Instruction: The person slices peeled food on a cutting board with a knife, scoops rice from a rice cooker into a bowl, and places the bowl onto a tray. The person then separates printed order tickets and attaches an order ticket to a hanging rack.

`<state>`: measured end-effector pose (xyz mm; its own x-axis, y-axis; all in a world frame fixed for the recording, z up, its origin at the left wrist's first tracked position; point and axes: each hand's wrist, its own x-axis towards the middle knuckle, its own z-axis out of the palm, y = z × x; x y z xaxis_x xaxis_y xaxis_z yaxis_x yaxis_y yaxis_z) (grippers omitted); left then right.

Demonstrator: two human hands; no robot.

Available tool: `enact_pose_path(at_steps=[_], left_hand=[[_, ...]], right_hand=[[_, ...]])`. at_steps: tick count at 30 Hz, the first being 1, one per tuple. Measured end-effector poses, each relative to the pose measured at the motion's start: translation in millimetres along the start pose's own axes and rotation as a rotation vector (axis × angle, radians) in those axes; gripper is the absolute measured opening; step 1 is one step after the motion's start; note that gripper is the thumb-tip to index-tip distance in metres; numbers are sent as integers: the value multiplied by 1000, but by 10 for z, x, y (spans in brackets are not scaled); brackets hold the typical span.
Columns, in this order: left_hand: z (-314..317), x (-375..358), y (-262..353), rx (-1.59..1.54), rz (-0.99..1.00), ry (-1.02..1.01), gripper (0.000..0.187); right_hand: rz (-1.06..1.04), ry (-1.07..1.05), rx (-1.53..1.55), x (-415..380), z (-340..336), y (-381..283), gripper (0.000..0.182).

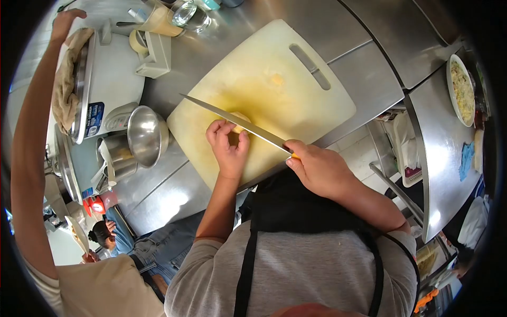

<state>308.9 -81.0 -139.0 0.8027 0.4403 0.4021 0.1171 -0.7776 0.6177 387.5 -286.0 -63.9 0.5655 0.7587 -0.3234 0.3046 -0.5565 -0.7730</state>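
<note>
A long knife [253,128] lies across the white cutting board [211,95], its handle wrapped by my right hand [319,166] near the board's lower edge. My left hand [231,148] pinches a small pale-yellow piece of food [240,120] against the board, fingertips close beside the blade. The blade passes over or right along that piece; whether it touches is unclear. Farther up the board rests a small yellowish scrap [277,79]. Yellow stains mark the middle of the board.
Metal bowl [145,136], steel pot [120,153] and a rice cooker [95,119] stand left. A tape dispenser [156,55] and water glass [191,17] sit behind. A co-worker's arm [31,137] reaches up at far left. A food dish [461,91] is right.
</note>
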Motion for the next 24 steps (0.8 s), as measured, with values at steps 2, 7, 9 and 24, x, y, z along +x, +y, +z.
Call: enact_pose_path(at_steps=[2, 7, 9, 24], left_hand=[[-1, 3, 8, 2, -3, -2, 30], [-10, 21, 31, 5, -3, -18, 28], [-2, 17, 10, 0, 2, -20, 30], [10, 4, -50, -42, 3, -14, 30]], right_hand=[[25, -29, -26, 24, -25, -32, 28], [36, -48, -34, 57, -6, -42, 28], [34, -42, -41, 60, 1, -41, 28], [32, -67, -3, 153, -21, -65, 26]])
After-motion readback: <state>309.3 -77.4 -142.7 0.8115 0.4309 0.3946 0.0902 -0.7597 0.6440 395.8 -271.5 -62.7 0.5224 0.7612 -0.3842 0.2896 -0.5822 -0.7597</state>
